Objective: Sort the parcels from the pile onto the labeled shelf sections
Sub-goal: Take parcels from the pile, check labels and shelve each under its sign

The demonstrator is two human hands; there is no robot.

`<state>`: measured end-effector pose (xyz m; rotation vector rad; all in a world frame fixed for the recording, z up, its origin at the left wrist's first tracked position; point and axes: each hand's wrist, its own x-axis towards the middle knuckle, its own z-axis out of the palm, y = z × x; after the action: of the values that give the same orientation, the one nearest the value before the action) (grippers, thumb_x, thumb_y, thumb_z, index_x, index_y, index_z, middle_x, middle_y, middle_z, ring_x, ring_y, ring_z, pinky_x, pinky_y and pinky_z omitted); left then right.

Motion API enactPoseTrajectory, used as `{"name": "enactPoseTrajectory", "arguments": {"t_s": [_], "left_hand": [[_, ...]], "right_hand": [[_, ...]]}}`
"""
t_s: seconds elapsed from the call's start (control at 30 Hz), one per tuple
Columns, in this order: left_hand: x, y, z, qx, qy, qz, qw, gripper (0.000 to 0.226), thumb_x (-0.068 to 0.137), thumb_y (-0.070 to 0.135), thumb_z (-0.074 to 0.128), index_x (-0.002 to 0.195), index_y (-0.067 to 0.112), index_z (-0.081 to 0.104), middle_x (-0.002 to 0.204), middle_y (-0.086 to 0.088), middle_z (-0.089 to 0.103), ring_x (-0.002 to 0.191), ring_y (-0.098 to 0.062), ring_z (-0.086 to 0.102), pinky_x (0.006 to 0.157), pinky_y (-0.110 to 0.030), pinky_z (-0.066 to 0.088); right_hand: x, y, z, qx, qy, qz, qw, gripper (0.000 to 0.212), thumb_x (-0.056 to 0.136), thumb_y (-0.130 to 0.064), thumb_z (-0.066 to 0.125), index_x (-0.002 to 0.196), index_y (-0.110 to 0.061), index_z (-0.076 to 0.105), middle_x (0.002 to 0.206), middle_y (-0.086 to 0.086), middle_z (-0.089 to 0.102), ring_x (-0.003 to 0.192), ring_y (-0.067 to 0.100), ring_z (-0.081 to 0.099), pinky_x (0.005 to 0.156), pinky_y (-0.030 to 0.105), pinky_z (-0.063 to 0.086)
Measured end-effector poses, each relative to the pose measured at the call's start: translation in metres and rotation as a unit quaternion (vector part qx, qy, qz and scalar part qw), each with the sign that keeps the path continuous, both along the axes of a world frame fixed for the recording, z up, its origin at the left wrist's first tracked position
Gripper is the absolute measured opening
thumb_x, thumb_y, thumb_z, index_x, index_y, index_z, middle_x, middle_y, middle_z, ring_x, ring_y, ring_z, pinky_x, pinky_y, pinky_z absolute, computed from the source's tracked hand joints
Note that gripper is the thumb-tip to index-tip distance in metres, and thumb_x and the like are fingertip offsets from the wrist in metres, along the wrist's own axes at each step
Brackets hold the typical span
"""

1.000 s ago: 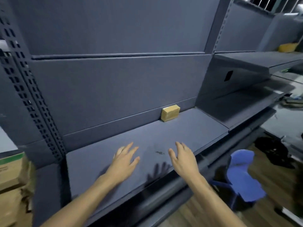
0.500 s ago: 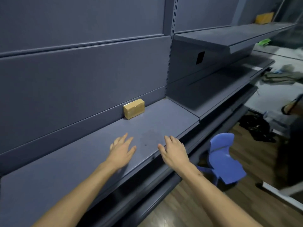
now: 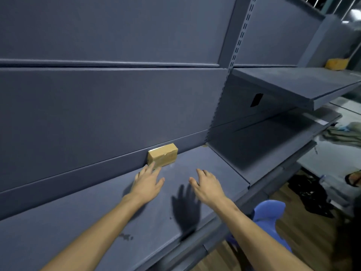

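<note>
1. Left hand: fingers straight and spread, palm down, low over the shelf. Holding nothing.
2. Right hand: same pose, fingers straight and loose, empty. Shadow on the shelf below it, so probably clear of the surface.
3. Parcel: small tan taped box at the very back of the shelf, flush against the back panel.
4. Key relation: parcel just ahead of the left hand, slightly right. Left fingertips at its lower left corner; touching or just short, cannot tell. Right hand near but apart, parcel forward-left of it. Left hand clearly nearer.
5. Long axis along the back panel, left to right, broad face towards the hands. Probably needs pulling off the panel before a grip across its ends.
6. Further out: slotted post, upper shelf in the right bay with a second parcel at its far end, blue chair on the floor. No section labels legible.
</note>
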<state>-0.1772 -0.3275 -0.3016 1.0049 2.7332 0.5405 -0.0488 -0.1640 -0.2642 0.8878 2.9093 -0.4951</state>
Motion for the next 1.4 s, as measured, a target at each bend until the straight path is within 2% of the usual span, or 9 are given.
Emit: {"name": "enactPoseTrajectory", "arguments": {"t_s": [0.37, 0.57, 0.67, 0.77, 0.87, 1.07, 1.2, 1.3, 1.4], "left_hand": [[-0.049, 0.038, -0.012, 0.057, -0.036, 0.076, 0.995, 0.057, 0.099, 0.035, 0.041, 0.151, 0.022, 0.020, 0.161, -0.006, -0.003, 0.147, -0.023, 0.008, 0.118, -0.031, 0.013], [-0.053, 0.063, -0.014, 0.096, -0.072, 0.155, 0.980, 0.049, 0.098, 0.032, 0.045, 0.145, 0.023, 0.034, 0.153, -0.010, 0.016, 0.128, -0.029, 0.044, 0.110, -0.030, 0.032], [-0.052, 0.075, -0.014, 0.143, -0.104, 0.227, 0.958, 0.046, 0.099, 0.030, 0.045, 0.143, 0.022, 0.038, 0.150, -0.010, 0.026, 0.133, -0.025, 0.039, 0.109, -0.025, 0.026], [-0.048, 0.084, -0.015, 0.183, -0.112, 0.271, 0.938, 0.041, 0.099, 0.023, 0.045, 0.140, 0.019, 0.042, 0.145, -0.009, 0.039, 0.132, -0.020, 0.039, 0.098, -0.015, 0.025], [-0.041, 0.089, -0.011, 0.208, -0.121, 0.299, 0.923, 0.038, 0.099, 0.021, 0.044, 0.137, 0.020, 0.045, 0.137, -0.009, 0.048, 0.124, -0.018, 0.044, 0.093, -0.018, 0.028], [0.008, 0.084, 0.018, 0.249, -0.092, 0.298, 0.917, 0.044, 0.099, 0.023, 0.046, 0.142, 0.025, 0.039, 0.132, -0.002, 0.046, 0.114, -0.008, 0.041, 0.091, -0.014, 0.026], [0.058, 0.076, 0.034, 0.281, -0.102, 0.335, 0.893, 0.046, 0.098, 0.027, 0.047, 0.143, 0.031, 0.037, 0.121, -0.003, 0.045, 0.101, -0.001, 0.042, 0.086, -0.013, 0.025], [0.096, 0.068, 0.042, 0.329, -0.093, 0.333, 0.879, 0.038, 0.097, 0.023, 0.048, 0.134, 0.028, 0.044, 0.123, -0.003, 0.043, 0.094, 0.021, 0.042, 0.076, 0.001, 0.028], [0.131, 0.061, 0.052, 0.393, -0.077, 0.321, 0.858, 0.023, 0.092, 0.035, 0.054, 0.114, 0.035, 0.048, 0.116, 0.003, 0.043, 0.093, 0.011, 0.048, 0.076, 0.002, 0.033]], "right_hand": [[-0.115, 0.046, -0.021, -0.088, 0.044, 0.100, 0.990, 0.048, 0.099, -0.038, 0.041, 0.136, -0.008, 0.038, 0.136, 0.017, 0.047, 0.129, 0.036, 0.041, 0.105, 0.042, 0.036], [-0.160, 0.066, -0.039, -0.251, 0.099, 0.084, 0.959, 0.067, 0.098, -0.027, 0.049, 0.150, -0.003, 0.014, 0.152, 0.015, 0.033, 0.139, 0.030, 0.034, 0.109, 0.033, 0.029], [-0.172, 0.072, -0.049, -0.297, 0.114, 0.065, 0.946, 0.049, 0.096, -0.026, 0.051, 0.138, -0.005, 0.036, 0.136, 0.014, 0.051, 0.127, 0.031, 0.047, 0.100, 0.034, 0.038], [-0.175, 0.076, -0.056, -0.297, 0.100, 0.070, 0.947, 0.039, 0.097, -0.031, 0.049, 0.127, -0.006, 0.048, 0.126, 0.015, 0.052, 0.117, 0.032, 0.051, 0.095, 0.034, 0.039], [-0.171, 0.082, -0.051, -0.312, 0.074, 0.075, 0.944, 0.040, 0.099, -0.036, 0.043, 0.125, -0.008, 0.052, 0.125, 0.014, 0.047, 0.114, 0.029, 0.051, 0.093, 0.029, 0.038], [-0.117, 0.084, -0.023, -0.336, 0.130, 0.089, 0.929, 0.035, 0.097, -0.043, 0.044, 0.123, -0.023, 0.053, 0.116, 0.003, 0.046, 0.112, 0.022, 0.052, 0.096, 0.030, 0.039], [-0.056, 0.077, -0.002, -0.343, 0.171, 0.096, 0.919, 0.043, 0.096, -0.047, 0.045, 0.137, -0.035, 0.044, 0.116, -0.005, 0.044, 0.112, 0.014, 0.051, 0.102, 0.031, 0.039], [-0.015, 0.066, 0.010, -0.367, 0.213, 0.092, 0.901, 0.033, 0.095, -0.045, 0.047, 0.127, -0.039, 0.053, 0.114, -0.009, 0.046, 0.101, -0.003, 0.052, 0.085, 0.009, 0.039], [0.015, 0.054, 0.020, -0.400, 0.249, 0.075, 0.879, 0.018, 0.095, -0.038, 0.050, 0.110, -0.036, 0.059, 0.112, -0.008, 0.049, 0.094, -0.015, 0.051, 0.074, 0.000, 0.037]]}}
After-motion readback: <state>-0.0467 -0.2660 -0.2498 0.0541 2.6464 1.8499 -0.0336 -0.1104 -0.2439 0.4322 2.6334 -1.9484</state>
